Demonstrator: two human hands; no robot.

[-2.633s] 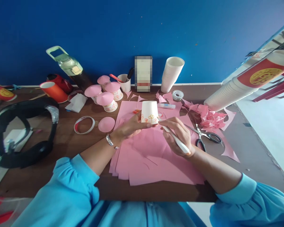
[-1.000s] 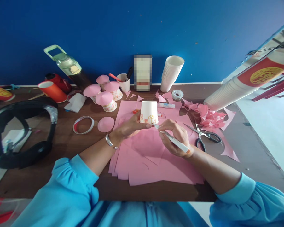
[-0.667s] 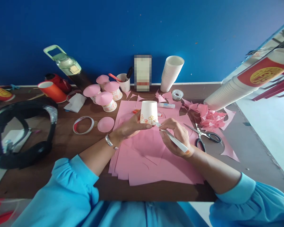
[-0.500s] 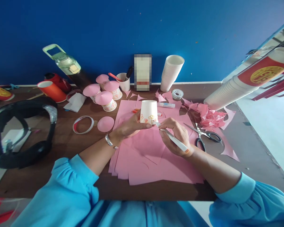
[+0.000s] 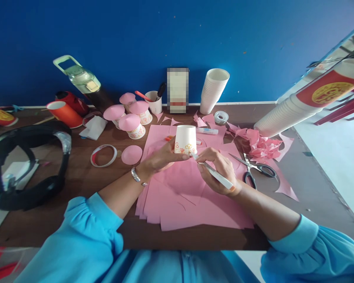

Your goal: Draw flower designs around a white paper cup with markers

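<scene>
My left hand grips a white paper cup that stands upside down, with orange and yellow flowers drawn around its lower part. A white marker with an orange end is pinched in my right hand, its tip at the cup's rim by my left thumb. Beneath both hands lies a stack of pink paper sheets. On it, behind the cup, rest another orange marker, partly hidden, and a white glue-like tube.
Several decorated cups with pink cone tops stand back left, near a tape roll and a pink disc. Scissors, crumpled pink scraps and a leaning cup stack are right. Another cup stack and a bottle stand behind.
The marker's tip has shifted very slightly left along the cup's rim, and my right fingers with it. The cup and my left hand stay nearly in place.
</scene>
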